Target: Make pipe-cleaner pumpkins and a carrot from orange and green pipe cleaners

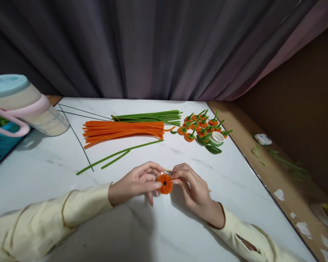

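Cream sleeves enter from the near edge of the white marble worktop (44, 163), one from each near corner. Both hands meet a little inward of the near edge, at its middle. Left hand (134, 182) and right hand (192, 185) hold a small orange pipe-cleaner pumpkin (165, 183) between them, its dark centre facing the camera; the fingers (153, 185) of the left hand are closed on its left side, and those of the right hand are closed on its right side. A thin pale stick (167, 169) shows just above the pumpkin, between the fingertips. Further in, two loose green stems (117, 154) lie slanted at mid-worktop. Beyond them a bundle of orange pipe cleaners (123, 130) lies lengthwise, with a bundle of green pipe cleaners (150, 116) just behind it toward the far edge. Near the right edge sits a cluster of finished pumpkins with green stalks (200, 125), with a roll of green tape (217, 138) touching it. A lidded container with a pink handle (22, 105) stands at the left edge.
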`<state>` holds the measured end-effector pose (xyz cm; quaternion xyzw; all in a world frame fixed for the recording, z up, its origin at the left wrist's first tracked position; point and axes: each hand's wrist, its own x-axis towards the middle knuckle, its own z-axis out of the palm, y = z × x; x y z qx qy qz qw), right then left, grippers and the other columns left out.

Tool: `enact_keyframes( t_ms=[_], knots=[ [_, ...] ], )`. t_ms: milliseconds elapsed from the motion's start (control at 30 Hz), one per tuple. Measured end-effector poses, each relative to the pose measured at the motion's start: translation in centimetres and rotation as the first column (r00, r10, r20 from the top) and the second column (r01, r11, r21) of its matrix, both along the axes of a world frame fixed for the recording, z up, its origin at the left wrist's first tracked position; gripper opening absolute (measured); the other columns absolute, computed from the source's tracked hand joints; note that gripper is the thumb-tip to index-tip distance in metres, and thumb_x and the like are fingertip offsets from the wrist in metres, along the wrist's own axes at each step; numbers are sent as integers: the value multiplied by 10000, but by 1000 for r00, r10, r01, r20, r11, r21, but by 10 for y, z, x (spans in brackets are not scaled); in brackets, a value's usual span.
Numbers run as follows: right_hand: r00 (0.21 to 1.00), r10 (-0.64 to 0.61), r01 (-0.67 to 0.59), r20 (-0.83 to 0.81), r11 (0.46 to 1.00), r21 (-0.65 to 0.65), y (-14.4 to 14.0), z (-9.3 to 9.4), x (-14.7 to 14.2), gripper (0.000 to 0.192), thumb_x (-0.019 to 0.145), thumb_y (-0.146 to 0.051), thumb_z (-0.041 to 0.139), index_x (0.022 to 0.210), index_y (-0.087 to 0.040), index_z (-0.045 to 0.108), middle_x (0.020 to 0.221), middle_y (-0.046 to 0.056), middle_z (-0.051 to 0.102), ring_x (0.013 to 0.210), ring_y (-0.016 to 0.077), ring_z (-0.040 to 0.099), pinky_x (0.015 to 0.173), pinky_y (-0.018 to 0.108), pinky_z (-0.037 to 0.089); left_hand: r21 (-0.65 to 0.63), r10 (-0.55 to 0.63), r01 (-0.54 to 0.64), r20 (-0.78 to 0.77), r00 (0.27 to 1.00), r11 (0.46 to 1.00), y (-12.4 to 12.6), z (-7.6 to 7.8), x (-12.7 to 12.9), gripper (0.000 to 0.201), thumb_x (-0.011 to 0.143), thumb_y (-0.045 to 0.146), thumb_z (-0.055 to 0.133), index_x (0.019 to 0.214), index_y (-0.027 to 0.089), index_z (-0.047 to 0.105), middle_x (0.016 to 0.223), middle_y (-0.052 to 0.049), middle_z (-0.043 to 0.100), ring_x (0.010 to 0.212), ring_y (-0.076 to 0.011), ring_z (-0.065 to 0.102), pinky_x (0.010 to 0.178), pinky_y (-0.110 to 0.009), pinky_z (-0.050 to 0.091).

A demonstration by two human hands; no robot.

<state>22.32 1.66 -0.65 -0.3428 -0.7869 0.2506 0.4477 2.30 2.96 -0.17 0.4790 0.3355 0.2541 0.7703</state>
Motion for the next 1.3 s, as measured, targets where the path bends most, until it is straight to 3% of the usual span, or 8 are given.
enact_keyframes(
  t_ms=[133, 300, 433, 600, 700, 933, 1167, 1300],
  knots=[
    [993, -111, 113, -41, 993, 35, 0, 0, 0, 116, 900, -111, 444, 890, -216, 492, 769, 46, 557, 744, 180, 557, 650, 317, 471, 443, 195, -134, -96, 976, 886, -9, -4, 2, 361, 759, 209, 674, 1056, 191, 470, 940, -48, 548, 760, -125, 581, 672, -256, 501],
    [996, -67, 66, -53, 998, -10, -1, -3, 0, 147, 887, -76, 452, 908, -213, 500, 802, 45, 561, 769, 166, 558, 654, 289, 472, 657, 292, -163, -91, 952, 736, -9, -7, 1, 225, 826, 178, 600, 1027, 198, 501, 1085, -87, 528, 903, -154, 569, 750, -264, 501],
    [998, -40, 39, -55, 999, -21, 0, -3, 0, 140, 893, -82, 449, 908, -212, 500, 798, 41, 562, 751, 160, 558, 643, 278, 466, 677, 305, -145, -122, 944, 722, -5, -7, 0, 317, 809, 186, 631, 1078, 205, 464, 1171, -113, 536, 981, -174, 558, 740, -251, 495],
    [999, 10, -13, -38, 996, -92, 0, -4, 1, 120, 902, -111, 459, 947, -213, 503, 848, 47, 587, 783, 157, 584, 669, 269, 486, 606, 239, -54, -229, 943, 794, -6, -8, 0, 381, 819, 227, 622, 1160, 170, 461, 1008, -91, 631, 681, -106, 584, 660, -238, 516],
    [999, 4, -10, -45, 989, -145, 0, -7, 1, 132, 906, -135, 473, 1006, -216, 500, 885, 46, 600, 797, 151, 601, 675, 259, 503, 684, 273, -33, -246, 930, 729, -6, -9, 0, 326, 835, 234, 606, 1141, 151, 531, 989, -93, 648, 605, -85, 578, 632, -219, 529],
    [999, 21, -31, -50, 976, -215, 1, -10, 4, 147, 912, -152, 477, 1033, -229, 512, 922, 50, 605, 837, 154, 599, 711, 272, 523, 868, 342, -115, -67, 937, 484, -5, -15, -1, 323, 838, 160, 592, 1161, 159, 581, 1042, -112, 655, 608, -86, 614, 608, -214, 565],
    [998, 61, -63, -16, 985, -159, 4, -3, 2, 263, 887, -297, 566, 1132, -226, 503, 989, 78, 605, 877, 181, 592, 749, 314, 521, 904, 361, -96, -67, 930, 416, -4, -12, -3, 285, 852, 209, 609, 1132, 158, 600, 993, -102, 682, 727, -129, 650, 650, -215, 570],
    [995, 94, -95, -15, 986, -134, 5, -3, 1, 258, 888, -271, 568, 1141, -227, 535, 999, 83, 625, 918, 192, 596, 773, 325, 514, 881, 399, -113, -91, 912, 459, -7, -14, -5, 239, 850, 243, 619, 1076, 171, 588, 858, -40, 699, 677, -110, 656, 651, -192, 571]
  ],
)
